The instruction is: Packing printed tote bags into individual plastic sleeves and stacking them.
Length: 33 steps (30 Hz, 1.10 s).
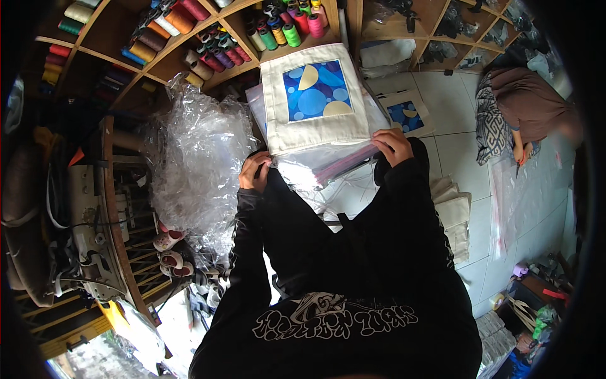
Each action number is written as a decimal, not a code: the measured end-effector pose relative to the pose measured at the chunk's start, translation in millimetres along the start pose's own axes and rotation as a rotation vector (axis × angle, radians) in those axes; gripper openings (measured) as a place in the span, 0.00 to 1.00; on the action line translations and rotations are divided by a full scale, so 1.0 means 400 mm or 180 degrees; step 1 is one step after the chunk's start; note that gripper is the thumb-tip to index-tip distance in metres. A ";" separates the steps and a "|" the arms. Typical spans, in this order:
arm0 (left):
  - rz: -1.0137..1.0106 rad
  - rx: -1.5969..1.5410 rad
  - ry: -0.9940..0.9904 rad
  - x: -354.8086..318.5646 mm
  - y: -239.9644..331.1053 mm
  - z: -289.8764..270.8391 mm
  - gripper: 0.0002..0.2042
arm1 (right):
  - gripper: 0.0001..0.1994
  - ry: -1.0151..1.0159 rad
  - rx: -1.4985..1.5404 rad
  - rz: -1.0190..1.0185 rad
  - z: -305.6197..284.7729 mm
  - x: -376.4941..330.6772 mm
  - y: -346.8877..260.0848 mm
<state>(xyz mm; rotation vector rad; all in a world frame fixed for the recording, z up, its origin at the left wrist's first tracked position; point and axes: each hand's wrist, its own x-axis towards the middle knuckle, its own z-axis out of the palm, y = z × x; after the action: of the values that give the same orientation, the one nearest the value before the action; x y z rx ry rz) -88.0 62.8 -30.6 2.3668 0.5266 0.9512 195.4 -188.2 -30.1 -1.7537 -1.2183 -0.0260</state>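
A cream canvas bag [271, 101] with a square panel of blue circles lies flat before me, on a pile of clear plastic [334, 165]. At its near left corner my left hand [254, 172] is closed, fingertips pinching the edge. My right hand [392, 145] has the near right corner between thumb and fingers. Whether either hand also grips the plastic underneath cannot be made out.
Crumpled clear plastic [202, 151] heaps up on the left, near a sewing machine [95, 234]. Thread spools [290, 35] fill shelves ahead. Another printed bag [404, 114] and folded canvas pieces [451, 218] lie on the right. A seated person [530, 104] holds orange-handled scissors [520, 163] over plastic sheeting.
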 end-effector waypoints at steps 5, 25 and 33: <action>-0.0269 -0.0346 -0.0131 0.006 -0.007 -0.002 0.04 | 0.04 0.0079 0.0202 0.0201 0.006 0.000 0.018; -0.1260 -0.1897 0.0389 -0.020 -0.039 0.056 0.06 | 0.08 0.0370 0.0779 0.1084 0.051 0.009 0.041; -0.1699 -0.0635 0.0296 -0.001 -0.023 0.079 0.09 | 0.12 0.0483 0.0402 0.1582 0.074 0.014 0.044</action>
<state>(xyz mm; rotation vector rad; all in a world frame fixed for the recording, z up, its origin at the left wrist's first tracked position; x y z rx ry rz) -66.8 59.5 -55.8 1.8672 0.9879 0.8181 197.1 -164.1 -55.1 -1.8598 -0.6391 0.2020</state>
